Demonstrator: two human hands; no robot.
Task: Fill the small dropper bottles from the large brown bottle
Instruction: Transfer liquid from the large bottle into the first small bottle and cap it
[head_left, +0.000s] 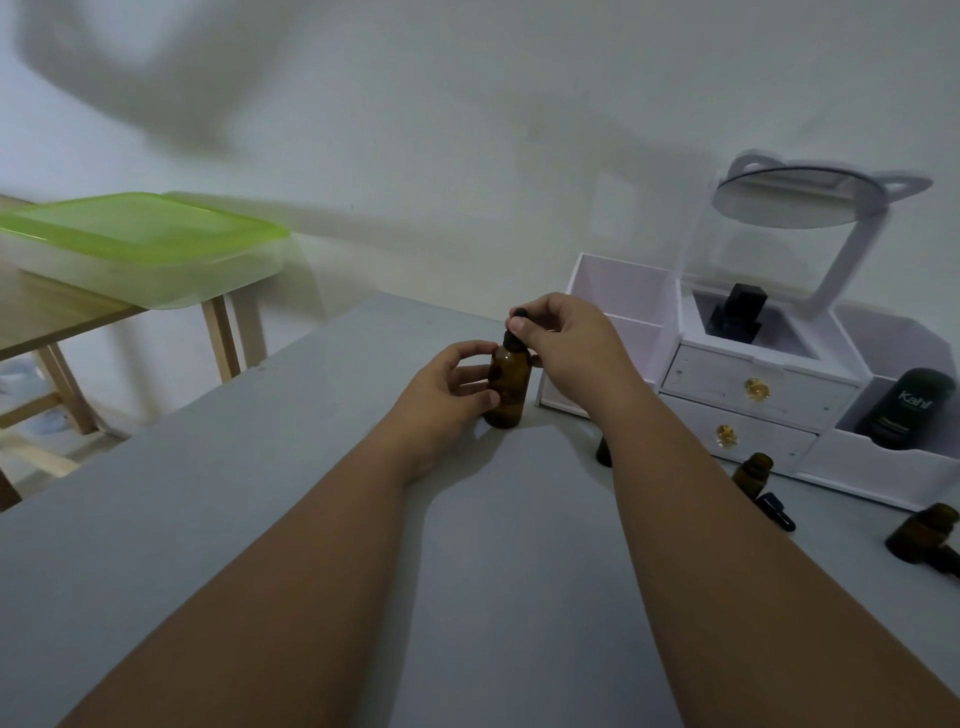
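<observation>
The large brown bottle (510, 387) stands upright on the grey table (260, 519). My left hand (444, 400) grips its body from the left. My right hand (563, 338) pinches the black dropper cap (515, 332) on its neck. Three small brown bottles stand to the right: one (603, 451) mostly hidden behind my right forearm, one (751, 472) in front of the drawers, one (922, 532) near the right edge. A loose black dropper cap (776, 512) lies between them.
A white organiser (758, 395) with two gold-knobbed drawers, a tilted mirror (797, 202) and a black tube (906, 410) stands at the back right. A green-lidded plastic box (145, 244) sits on a wooden table at the left.
</observation>
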